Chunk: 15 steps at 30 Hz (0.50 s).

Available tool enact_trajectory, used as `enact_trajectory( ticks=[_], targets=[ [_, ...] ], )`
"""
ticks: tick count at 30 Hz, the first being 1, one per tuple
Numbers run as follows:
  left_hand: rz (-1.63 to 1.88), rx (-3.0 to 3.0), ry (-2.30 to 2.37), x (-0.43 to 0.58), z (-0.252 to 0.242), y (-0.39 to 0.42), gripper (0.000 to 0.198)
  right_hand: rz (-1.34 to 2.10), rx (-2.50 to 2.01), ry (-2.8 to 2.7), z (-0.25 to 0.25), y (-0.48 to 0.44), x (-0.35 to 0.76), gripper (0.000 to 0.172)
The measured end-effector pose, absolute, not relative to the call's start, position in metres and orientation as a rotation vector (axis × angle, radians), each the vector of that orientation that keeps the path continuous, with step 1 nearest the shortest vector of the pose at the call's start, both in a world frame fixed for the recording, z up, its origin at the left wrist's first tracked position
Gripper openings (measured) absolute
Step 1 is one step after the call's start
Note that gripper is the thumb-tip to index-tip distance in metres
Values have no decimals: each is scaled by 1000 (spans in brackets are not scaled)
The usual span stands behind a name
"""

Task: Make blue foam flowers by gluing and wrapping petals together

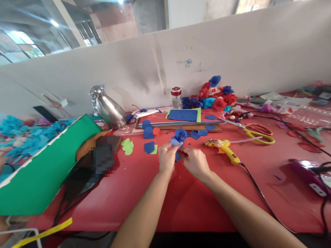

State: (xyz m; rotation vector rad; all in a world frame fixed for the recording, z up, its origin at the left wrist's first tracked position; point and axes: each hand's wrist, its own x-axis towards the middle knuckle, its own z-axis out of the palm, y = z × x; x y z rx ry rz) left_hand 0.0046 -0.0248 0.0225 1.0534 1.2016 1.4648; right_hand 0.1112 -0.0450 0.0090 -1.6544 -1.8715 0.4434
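A blue paper flower (180,133) with a curled centre and an outspread petal is up in front of me. My left hand (167,156) is closed, pinching it low on its near side. Close against it, my right hand (196,161) has curled fingers meeting the flower's base; the exact contact is hidden. Below the fingertips shows a blue paper piece (177,157), loose or held, I cannot tell. Cut blue petals (148,132) lie to the left, and more blue petals (195,135) lie to the right. A yellow glue gun (227,151) rests on its side beyond my right hand.
Scissors (258,132) and a black cord flank the glue gun on the red table (144,199). Behind stand a steel jug (110,110), a jar (176,98) and heaped paper flowers (219,102). A green box side (49,165) and dark pouch (88,172) occupy the left.
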Motion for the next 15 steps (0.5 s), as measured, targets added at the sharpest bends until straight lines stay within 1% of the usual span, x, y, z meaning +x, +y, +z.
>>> enact_trajectory(
  ticks=[7, 10, 15],
  targets=[
    [1475, 1079, 1224, 1, 16, -18, 19, 425, -1625, -1997, 14, -51, 108, 25],
    [1502, 971, 1115, 2, 14, -13, 19, 339, -1656, -2039, 22, -54, 109, 21],
    [1438, 700, 842, 1, 14, -9, 19, 150, -1682, -1970, 34, -56, 134, 31]
  ],
)
